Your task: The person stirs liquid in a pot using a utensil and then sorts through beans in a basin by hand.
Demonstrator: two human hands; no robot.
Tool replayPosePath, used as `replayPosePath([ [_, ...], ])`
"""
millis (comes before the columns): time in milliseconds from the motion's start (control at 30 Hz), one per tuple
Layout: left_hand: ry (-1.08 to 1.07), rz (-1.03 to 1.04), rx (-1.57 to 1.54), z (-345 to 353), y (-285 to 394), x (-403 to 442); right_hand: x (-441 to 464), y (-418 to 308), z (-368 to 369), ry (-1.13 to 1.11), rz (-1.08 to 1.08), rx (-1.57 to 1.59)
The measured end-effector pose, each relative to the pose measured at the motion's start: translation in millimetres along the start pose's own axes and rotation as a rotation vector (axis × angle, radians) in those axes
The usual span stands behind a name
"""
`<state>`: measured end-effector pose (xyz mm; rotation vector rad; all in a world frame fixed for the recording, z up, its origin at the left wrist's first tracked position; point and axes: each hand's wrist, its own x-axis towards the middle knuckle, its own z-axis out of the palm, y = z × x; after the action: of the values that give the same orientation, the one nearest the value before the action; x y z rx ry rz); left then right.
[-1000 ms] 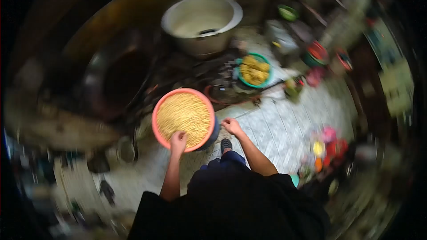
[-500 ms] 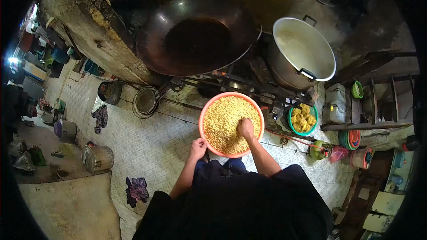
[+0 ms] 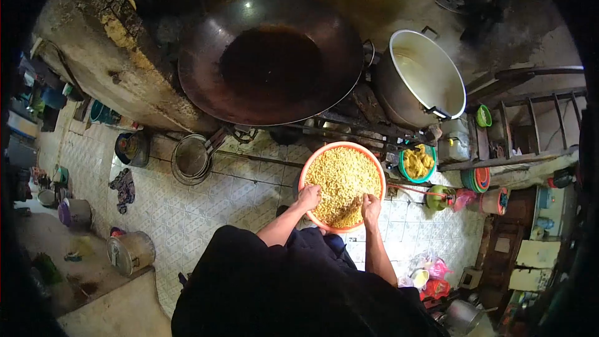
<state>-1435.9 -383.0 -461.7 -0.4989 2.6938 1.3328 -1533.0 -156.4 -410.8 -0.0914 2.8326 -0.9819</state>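
A round orange basin [image 3: 344, 145] full of small pale yellow kernels [image 3: 344, 178], beans or peanuts by their look, is low in front of my body. My left hand [image 3: 309, 198] reaches over the basin's left rim, its fingers drawn together at the surface of the kernels. At the lower right, my right hand [image 3: 370, 208] is just inside the rim with its fingertips pinched together. What either hand holds is too small to make out. Below the fingers of my right hand the kernels lie in a darker, shaded hollow.
A huge dark wok [image 3: 274, 97] and a tall pot [image 3: 430, 75] stand on the stove ahead. Right of the basin are a green bowl of yellow food [image 3: 418, 162] and a green gas cylinder [image 3: 440, 198]. Strainers [image 3: 191, 156] lie left on the tiled floor [image 3: 206, 212].
My right hand has come out of the kernels to the basin's lower right side. My left hand has moved from the outer rim to over the kernels. The view has shifted.
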Motion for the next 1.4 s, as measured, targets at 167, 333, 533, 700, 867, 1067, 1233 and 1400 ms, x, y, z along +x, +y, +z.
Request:
replayPosePath([
  [167,0.036,0.011,-0.145,4,3,-1,-6,19,9,0.074,0.083,0.031],
  [333,0.092,0.010,-0.270,-10,36,-11,-17,-14,3,0.047,0.078,0.165],
  [533,0.177,0.084,-0.395,7,74,-5,-17,-29,10,-0.076,0.024,0.286],
  [700,0.187,0.116,-0.398,13,99,2,-5,-41,-11,-0.101,-0.155,0.141],
  [867,0.237,-0.101,-0.351,-1,103,-15,19,-3,-19,-0.177,-0.266,-0.039],
  [1067,0.553,-0.169,0.018,-7,51,-38,36,58,-48,-0.066,-0.143,-0.033],
  [1233,0.298,-0.767,-0.148,-12,12,-42,48,137,-1,-0.187,0.206,0.320],
  [1400,0.360,-0.768,-0.679,4,-36,-15,51,118,4,-0.181,0.460,0.595],
])
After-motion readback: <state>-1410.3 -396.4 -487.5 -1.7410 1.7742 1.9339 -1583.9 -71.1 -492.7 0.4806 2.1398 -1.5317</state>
